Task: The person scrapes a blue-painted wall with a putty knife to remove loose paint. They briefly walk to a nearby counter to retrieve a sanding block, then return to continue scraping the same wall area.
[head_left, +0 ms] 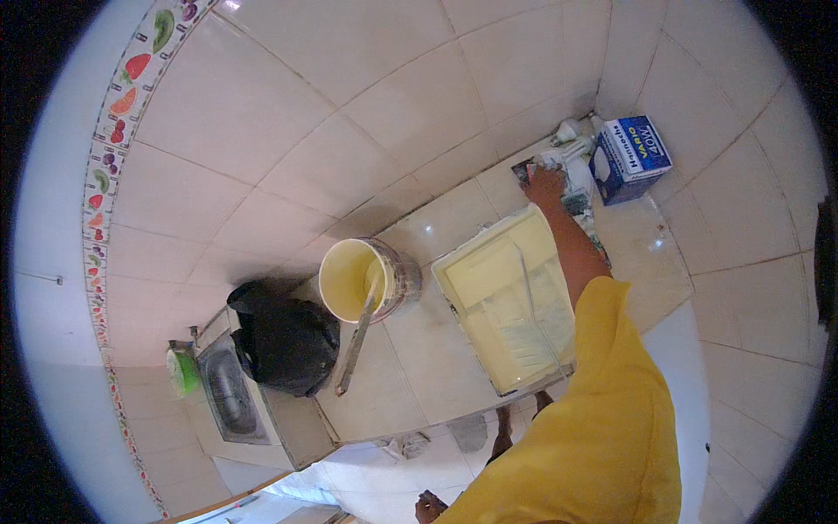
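Note:
My right hand point(546, 186) reaches across to the far right of the tiled counter, fingers curled down at a small dark item among white wrappings point(577, 177); what it grips is too small to name. Low in the picture, my left hand point(428, 507) is closed by a dark thing that I cannot make out. Below my right arm lies a paint tray point(457, 293) coated in pale yellow paint, a thin bent wire across it. To its left, a paint bucket point(403, 281), yellow inside, holds a paint-smeared stirring stick point(355, 349) leaning out over the rim.
A blue and white light bulb box point(630, 160) stands in the far right corner, with white bulbs point(567, 133) beside it. Left of the bucket sits a black plastic bag point(286, 342), next to a metal sink point(229, 395) and a green item point(182, 373). Tiled walls border the counter.

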Motion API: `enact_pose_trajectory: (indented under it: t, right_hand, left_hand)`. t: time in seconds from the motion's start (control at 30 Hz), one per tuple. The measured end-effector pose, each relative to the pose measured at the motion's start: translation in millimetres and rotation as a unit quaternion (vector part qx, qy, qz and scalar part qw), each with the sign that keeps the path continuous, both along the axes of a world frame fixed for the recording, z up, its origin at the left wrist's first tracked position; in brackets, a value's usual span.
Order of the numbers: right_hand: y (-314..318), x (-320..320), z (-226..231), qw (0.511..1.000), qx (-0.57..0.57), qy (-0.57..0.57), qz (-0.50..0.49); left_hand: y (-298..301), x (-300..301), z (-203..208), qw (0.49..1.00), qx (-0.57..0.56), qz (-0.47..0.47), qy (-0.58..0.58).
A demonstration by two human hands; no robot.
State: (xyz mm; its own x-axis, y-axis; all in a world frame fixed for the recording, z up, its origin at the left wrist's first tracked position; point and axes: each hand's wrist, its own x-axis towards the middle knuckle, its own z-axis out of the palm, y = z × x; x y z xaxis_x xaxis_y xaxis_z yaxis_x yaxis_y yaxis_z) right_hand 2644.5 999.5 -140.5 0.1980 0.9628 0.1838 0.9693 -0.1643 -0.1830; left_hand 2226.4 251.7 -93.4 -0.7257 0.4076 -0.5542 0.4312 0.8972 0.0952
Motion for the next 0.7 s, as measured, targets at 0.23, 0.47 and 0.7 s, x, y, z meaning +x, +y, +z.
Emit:
enact_pose_trajectory:
  t: [0.23,0.47,0.7]
  right_hand:
    - [14.7,12.5,-13.4,0.993,-0.110,-0.016,0.040]
    - [16.9,12.4,2.7,0.990,-0.126,-0.001,0.064]
    - [29.6,11.2,-14.7,0.994,-0.074,-0.008,0.083]
  left_hand:
    - [-10.8,16.1,-3.1,1.000,-0.005,0.014,0.002]
    - [4.2,8.5,-5.3,1.000,-0.012,0.012,-0.002]
    - [2.4,-2.2,-8.0,1.000,-0.013,0.006,-0.008]
